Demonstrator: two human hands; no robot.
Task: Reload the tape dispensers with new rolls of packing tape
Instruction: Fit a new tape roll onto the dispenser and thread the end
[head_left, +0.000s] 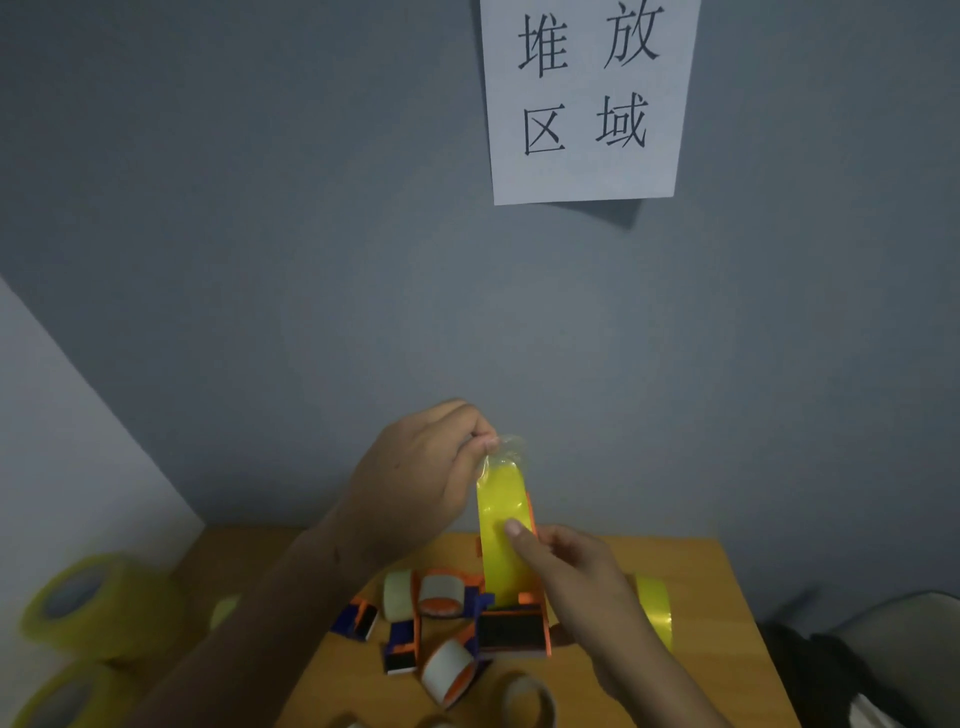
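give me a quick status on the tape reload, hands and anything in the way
Left hand pinches the free tape end, pulled up. Right hand grips the yellow roll in the orange dispenser. Spare dispensers and empty cores clutter the table below.

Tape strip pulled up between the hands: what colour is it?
Yellow; the tape strip shows in the head view.

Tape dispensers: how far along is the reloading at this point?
In hand: the left hand pinches the yellow tape end, pulled up from the dispenser the right hand holds. Left: other dispensers on the table carry near-empty cores; fresh rolls wait at left.
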